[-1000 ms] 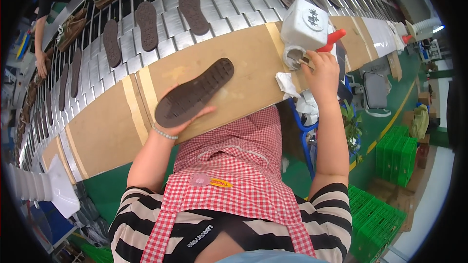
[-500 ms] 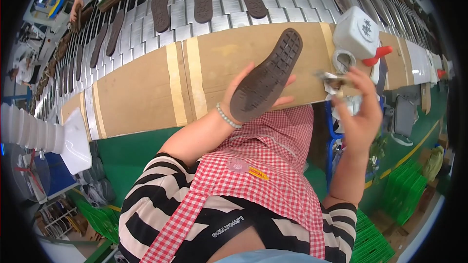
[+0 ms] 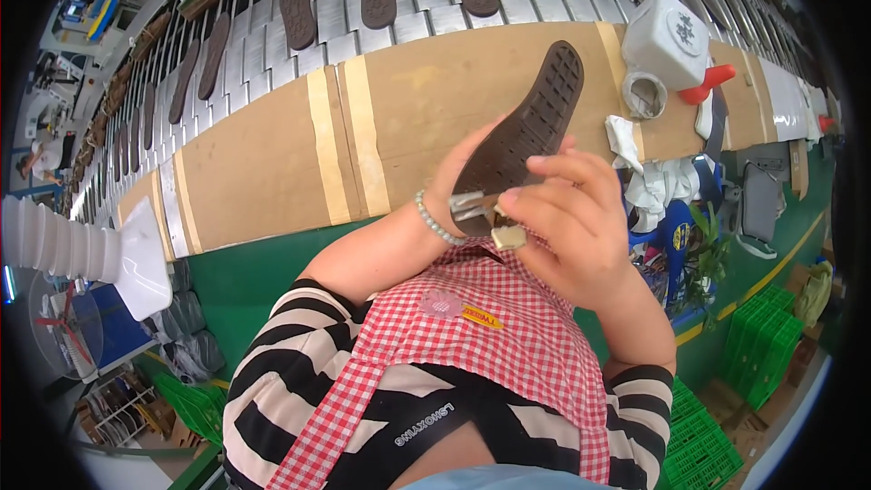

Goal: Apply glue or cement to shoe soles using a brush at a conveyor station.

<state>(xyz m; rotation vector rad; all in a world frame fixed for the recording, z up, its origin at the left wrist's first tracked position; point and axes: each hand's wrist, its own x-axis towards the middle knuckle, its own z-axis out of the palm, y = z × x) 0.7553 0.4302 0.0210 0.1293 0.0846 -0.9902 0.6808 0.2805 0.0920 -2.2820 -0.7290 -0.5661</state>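
Observation:
A dark brown shoe sole (image 3: pixel 531 118) lies tilted in my left hand (image 3: pixel 446 180), its toe pointing away and to the right. The hand supports it from beneath, so most of the fingers are hidden behind it. Over the sole's heel, my right hand (image 3: pixel 581 222) pinches a small tool (image 3: pixel 508 237) between thumb and fingers. It has a grey, metal-looking forked end against the heel and a pale yellowish block at the other side. Fingers cover the middle of the tool, and its exact kind is unclear.
Cardboard (image 3: pixel 435 118) with tape strips covers the bench. On its right stand a white plastic container (image 3: pixel 665 36), a small round pot (image 3: pixel 644 95), a red-handled object (image 3: pixel 708 83) and white cloth (image 3: pixel 624 141). Beyond, a slatted metal conveyor (image 3: pixel 413 0) carries several soles. A white ribbed duct (image 3: pixel 59 240) is left.
My right hand has moved left with the small tool, from beside the pot to the sole's heel. The sole has shifted slightly right. Another person's hand at the far left has left view.

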